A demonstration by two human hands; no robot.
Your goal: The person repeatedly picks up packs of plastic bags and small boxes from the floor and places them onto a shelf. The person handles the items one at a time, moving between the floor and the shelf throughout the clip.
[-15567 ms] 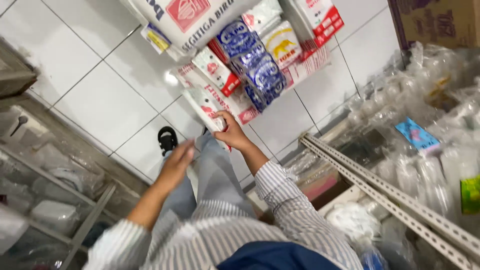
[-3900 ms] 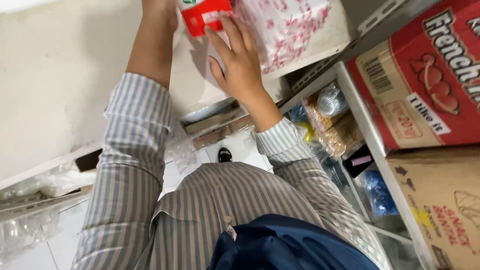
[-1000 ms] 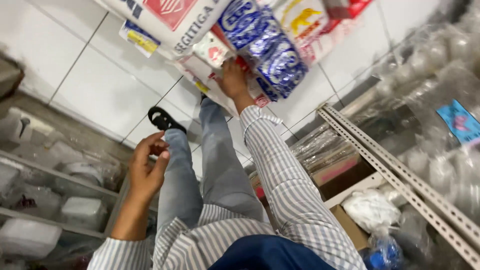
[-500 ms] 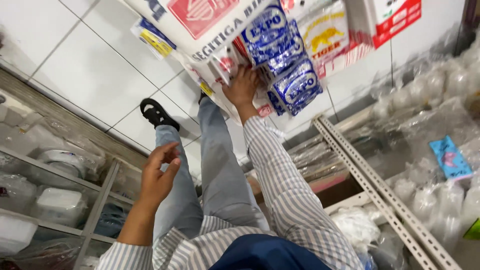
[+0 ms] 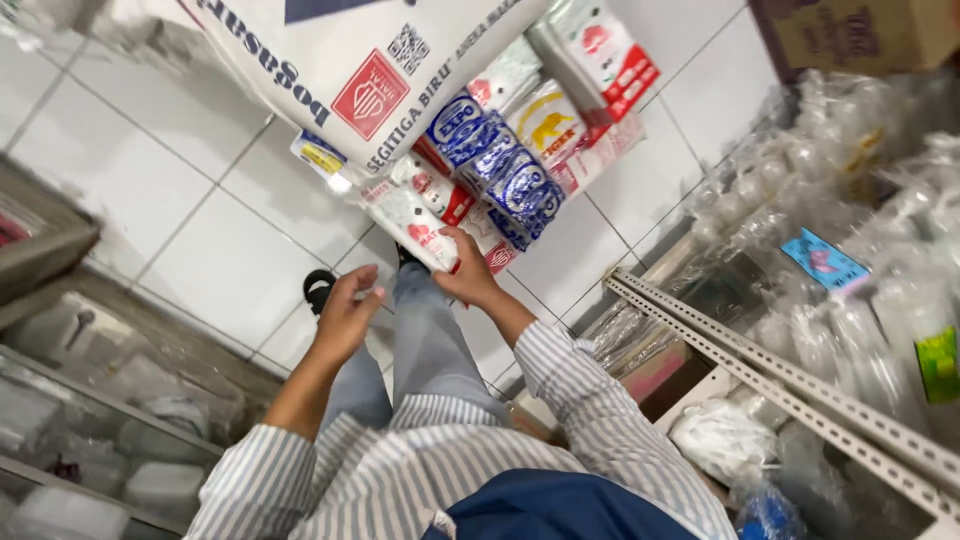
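Note:
My right hand (image 5: 466, 274) grips the lower end of a white and red packet (image 5: 412, 222), lifted a little from the pile of packets on the floor. Just left of it, my left hand (image 5: 346, 312) hangs with fingers loosely curled, holding nothing, its fingertips close to the packet. Above the packet lie blue and white packets (image 5: 500, 170), a yellow and white packet (image 5: 548, 122) and red and white packets (image 5: 600, 55). A large white sack (image 5: 340, 60) leans over the pile at the top.
White floor tiles (image 5: 220, 260) lie below me, with my legs and a black sandal (image 5: 318, 288) on them. A glass display case (image 5: 90, 420) with white tubs stands left. A metal rack (image 5: 790, 380) with clear plastic bags fills the right, a brown carton (image 5: 860, 35) above.
My right hand has closed on the white and red packet and drawn it from the pile. My left hand has risen toward it. The view has shifted slightly.

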